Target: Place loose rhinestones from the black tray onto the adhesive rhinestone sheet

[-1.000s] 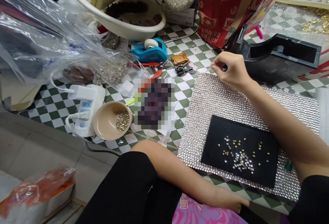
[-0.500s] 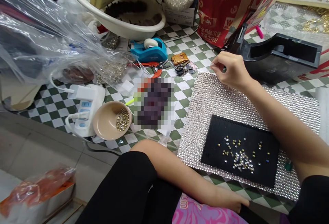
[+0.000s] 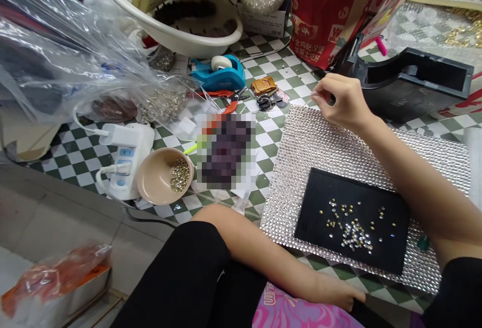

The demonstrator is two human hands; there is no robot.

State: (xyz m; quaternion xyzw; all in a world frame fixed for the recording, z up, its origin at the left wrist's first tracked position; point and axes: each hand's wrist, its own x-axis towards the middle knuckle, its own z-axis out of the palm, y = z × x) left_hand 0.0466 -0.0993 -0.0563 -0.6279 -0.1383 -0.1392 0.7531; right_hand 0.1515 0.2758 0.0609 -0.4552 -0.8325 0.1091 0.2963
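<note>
My right hand is raised over the far edge of a sheet of glittering rhinestones, thumb and index finger pinched together. A tiny pale, thin thing shows at the fingertips, too small to name. Below the forearm, a black ridged tray lies on the sheet, with loose clear and gold rhinestones scattered on it. My left hand rests low near my lap, bent at the wrist, and its fingers are hidden. A small green object sits by the tray's right side.
A beige bowl of rhinestones stands beside a white power strip. Farther back are a blue tape dispenser, orange pliers, keys, and a white basin. A black dispenser and red paper bag stand behind my right hand.
My right hand has shifted very slightly to the right, still pinched, and the pale thing at its fingertips shows more. The left arm and the tray look the same.
</note>
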